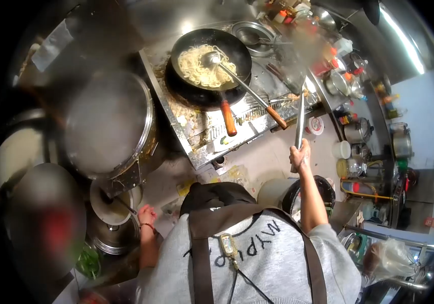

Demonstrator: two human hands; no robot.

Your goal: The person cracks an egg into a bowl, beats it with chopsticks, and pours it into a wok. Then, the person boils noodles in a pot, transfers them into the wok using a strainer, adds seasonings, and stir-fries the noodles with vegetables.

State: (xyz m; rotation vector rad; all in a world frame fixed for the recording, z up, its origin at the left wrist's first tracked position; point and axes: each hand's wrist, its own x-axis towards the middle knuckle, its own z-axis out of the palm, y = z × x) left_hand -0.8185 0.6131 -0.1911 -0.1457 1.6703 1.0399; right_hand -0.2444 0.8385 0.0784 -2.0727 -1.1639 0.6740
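Observation:
My right hand is wrapped round the long, flat metal handle of a utensil pointing away from me. Its far end blurs into a smudge, so the kind is unclear. Low on the left, my left hand has curled fingers and seems to hold nothing. Close to it ends the dark handle of a utensil in a pale pot. Ahead, a black wok with a wooden handle holds pale noodles. A ladle with a wooden grip rests in them, untouched by either hand.
A large steaming pot stands at the left. Behind the wok sits a metal bowl with a ladle. A white tub, pots and bottles line the right side. A dark bin is by my right forearm.

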